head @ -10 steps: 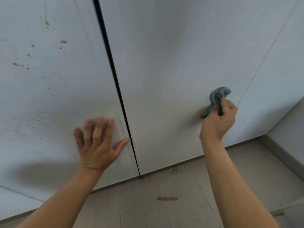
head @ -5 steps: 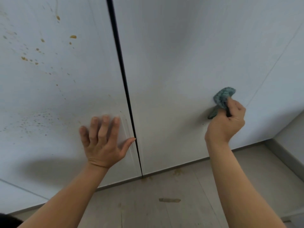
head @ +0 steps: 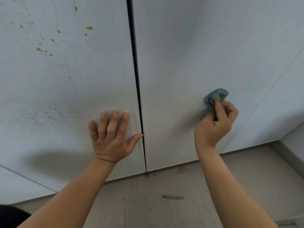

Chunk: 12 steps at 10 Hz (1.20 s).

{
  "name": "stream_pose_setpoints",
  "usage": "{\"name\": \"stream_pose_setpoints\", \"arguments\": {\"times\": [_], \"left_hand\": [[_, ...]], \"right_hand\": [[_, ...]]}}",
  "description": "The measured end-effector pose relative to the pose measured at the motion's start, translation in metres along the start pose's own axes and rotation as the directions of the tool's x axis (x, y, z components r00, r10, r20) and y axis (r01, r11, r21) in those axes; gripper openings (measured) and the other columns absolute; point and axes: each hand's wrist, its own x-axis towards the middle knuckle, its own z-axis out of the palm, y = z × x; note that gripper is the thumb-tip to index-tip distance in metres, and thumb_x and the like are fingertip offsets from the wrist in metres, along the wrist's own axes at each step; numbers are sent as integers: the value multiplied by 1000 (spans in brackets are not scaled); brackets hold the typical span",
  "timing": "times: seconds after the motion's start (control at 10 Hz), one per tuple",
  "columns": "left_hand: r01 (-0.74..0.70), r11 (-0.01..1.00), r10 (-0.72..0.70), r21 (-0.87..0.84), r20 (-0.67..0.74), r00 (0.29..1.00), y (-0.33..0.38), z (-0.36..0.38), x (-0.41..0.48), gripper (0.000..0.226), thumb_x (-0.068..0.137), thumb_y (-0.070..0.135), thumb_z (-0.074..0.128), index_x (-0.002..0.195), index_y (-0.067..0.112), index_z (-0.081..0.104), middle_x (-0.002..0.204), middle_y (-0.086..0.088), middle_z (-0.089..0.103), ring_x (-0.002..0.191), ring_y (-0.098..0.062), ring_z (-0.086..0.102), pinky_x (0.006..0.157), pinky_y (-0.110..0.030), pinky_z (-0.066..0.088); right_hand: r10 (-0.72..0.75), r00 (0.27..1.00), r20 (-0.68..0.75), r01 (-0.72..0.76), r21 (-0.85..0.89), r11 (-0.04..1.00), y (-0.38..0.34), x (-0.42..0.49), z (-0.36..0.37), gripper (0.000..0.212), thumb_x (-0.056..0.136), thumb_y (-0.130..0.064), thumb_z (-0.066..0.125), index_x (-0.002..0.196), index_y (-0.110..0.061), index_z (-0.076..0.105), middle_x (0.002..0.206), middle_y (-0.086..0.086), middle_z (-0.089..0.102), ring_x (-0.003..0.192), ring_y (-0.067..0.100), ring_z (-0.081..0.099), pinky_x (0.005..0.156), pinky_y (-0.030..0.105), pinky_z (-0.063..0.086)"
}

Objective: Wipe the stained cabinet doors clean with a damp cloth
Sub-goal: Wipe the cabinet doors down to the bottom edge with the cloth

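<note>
The curled fingers [head: 220, 109] of the right hand [head: 215, 124] are closed round a small bunched teal cloth [head: 215, 97] of knobbly, woven texture, whose upper end stands out above the fist and is pressed against the smooth matt white right cabinet door [head: 189, 55]; no marks can be made out on that door near the cloth. The fingers [head: 113, 122] of the left hand [head: 111, 137] are spread straight and laid flat on the white left cabinet door [head: 65, 79], nothing being held, with the thumb tip at the narrow dark vertical gap [head: 136, 79] between the doors. The orange-brown splatter stains [head: 49, 50] lie up and to the left of the cloth, across that gap, scattered down the left door from its upper part to a finely speckled patch just left of the flat hand. The left hand is the nearer to them, yet the cloth is carried by the right, so a leftward and upward reach across the gap is judged to be needed. Below the doors, a pale wood-grain floor [head: 230, 186] is marked by a brownish smear [head: 172, 197].
</note>
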Motion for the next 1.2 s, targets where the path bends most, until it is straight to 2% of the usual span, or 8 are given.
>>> {"name": "stream_pose_setpoints", "arguments": {"times": [0.1,0.2,0.4,0.5,0.6,0.8,1.0,1.2], "left_hand": [[7,1000,-7,5,-6,1000,2,0,0,108,79,73,73,161,14,36,172,-7,17,160,-31,11,126,-54,5],[7,1000,-7,3,-3,1000,2,1,1,109,78,74,73,161,15,35,172,-6,16,160,-30,11,127,-54,5],[8,1000,-8,-8,2,1000,1,0,1,108,79,74,72,161,15,35,172,-6,16,160,-30,10,127,-53,5],[10,1000,-10,-4,2,1000,1,-1,2,107,79,73,72,161,15,36,172,-6,16,160,-29,9,127,-53,4],[15,1000,-15,-4,-1,1000,2,-1,3,105,81,73,71,161,15,36,172,-6,16,160,-29,9,127,-53,4],[12,1000,-12,-3,-4,1000,2,0,1,104,80,71,71,160,14,36,171,-7,18,160,-30,11,127,-53,5],[0,1000,0,9,-1,1000,0,1,1,100,83,68,67,160,12,37,172,-7,16,160,-30,7,128,-53,1],[2,1000,-2,8,-1,1000,0,-1,1,99,82,67,68,158,10,40,171,-8,17,160,-30,7,128,-52,1]], "right_hand": [[-167,968,185,172,-14,985,-8,-38,1,30,91,17,55,112,4,73,108,13,51,100,36,56,88,36,49],[-346,893,287,354,24,935,-21,-33,2,29,92,15,58,108,-2,76,109,10,54,94,45,58,77,39,50],[-467,838,284,479,30,877,-30,-48,21,30,91,14,65,110,-6,76,110,12,56,95,40,56,80,37,49],[-557,719,416,603,26,797,-7,-76,13,25,93,6,65,109,-9,78,114,10,55,100,34,52,89,35,47],[-585,664,466,640,52,767,-5,-83,10,21,100,-4,60,105,-10,80,115,8,56,102,33,51,77,48,53],[-657,614,438,703,76,708,-18,-73,21,17,98,-8,66,100,-13,82,114,6,57,102,28,51,73,48,53],[-711,469,524,786,120,606,-3,-77,13,15,93,-11,69,98,-19,81,112,1,58,96,25,56,71,44,50],[-670,535,515,744,89,662,8,-95,6,18,100,-16,63,102,-20,81,114,1,56,99,25,55,71,44,53]]}}
